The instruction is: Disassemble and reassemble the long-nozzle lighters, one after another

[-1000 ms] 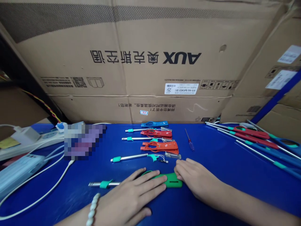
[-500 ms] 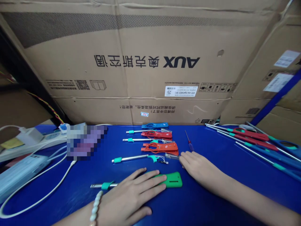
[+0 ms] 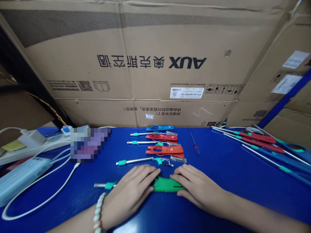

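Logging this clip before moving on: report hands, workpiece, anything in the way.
Left hand around middle of green lighter; right hand around its right end. Metal tip out leftward. Orange shell beyond, apparently not in the way.

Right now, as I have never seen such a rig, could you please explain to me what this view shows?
There is no machine: a person's bare left hand and right hand hold a green casing, and a metal tube shows past the left hand. The camera sits on that person's head, looking forward and down. Farther back on the blue table lie an orange casing, a red casing, a blue casing and a screwdriver. Cardboard stands behind.
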A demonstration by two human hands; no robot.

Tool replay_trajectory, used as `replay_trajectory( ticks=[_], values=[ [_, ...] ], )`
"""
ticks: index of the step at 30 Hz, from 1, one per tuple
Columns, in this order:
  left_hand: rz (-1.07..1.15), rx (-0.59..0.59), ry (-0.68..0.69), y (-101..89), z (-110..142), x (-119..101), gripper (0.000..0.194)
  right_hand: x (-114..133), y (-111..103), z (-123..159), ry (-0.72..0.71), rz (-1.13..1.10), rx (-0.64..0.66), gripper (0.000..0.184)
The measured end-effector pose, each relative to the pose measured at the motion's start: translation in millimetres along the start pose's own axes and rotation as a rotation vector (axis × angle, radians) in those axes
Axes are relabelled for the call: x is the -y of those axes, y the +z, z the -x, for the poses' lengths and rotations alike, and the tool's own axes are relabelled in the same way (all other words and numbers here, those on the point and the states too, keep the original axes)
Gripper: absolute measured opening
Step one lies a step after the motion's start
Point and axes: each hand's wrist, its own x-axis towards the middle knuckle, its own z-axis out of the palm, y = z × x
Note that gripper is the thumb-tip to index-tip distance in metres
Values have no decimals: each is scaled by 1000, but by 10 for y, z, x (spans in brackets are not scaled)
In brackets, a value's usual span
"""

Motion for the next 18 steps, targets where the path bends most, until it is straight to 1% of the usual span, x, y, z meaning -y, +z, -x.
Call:
replay_trajectory(
  ticks=[2, 4, 6, 7, 11, 14, 18],
  values=[
    [41, -29, -42, 0, -7, 6, 31, 29, 59, -9, 16, -14, -20, 26],
    [103, -42, -63, -11, -13, 0, 24, 36, 97, -15, 27, -15, -57, 19],
    [179, -48, -84, -29, -14, -16, 18, 29, 125, -15, 23, -8, -92, 12],
    [222, -41, -94, -37, -13, -26, 15, 23, 141, -13, 15, -1, -108, 12],
    [396, 6, -119, -63, -11, -56, 12, 3, 195, 1, -18, 22, -141, 21],
    [473, -8, -126, -64, -21, -60, 13, -2, 201, 11, -12, 5, -119, 24],
    [509, -21, -127, -49, -38, -57, 14, -9, 195, 14, -32, 33, -103, 31]
  ],
)
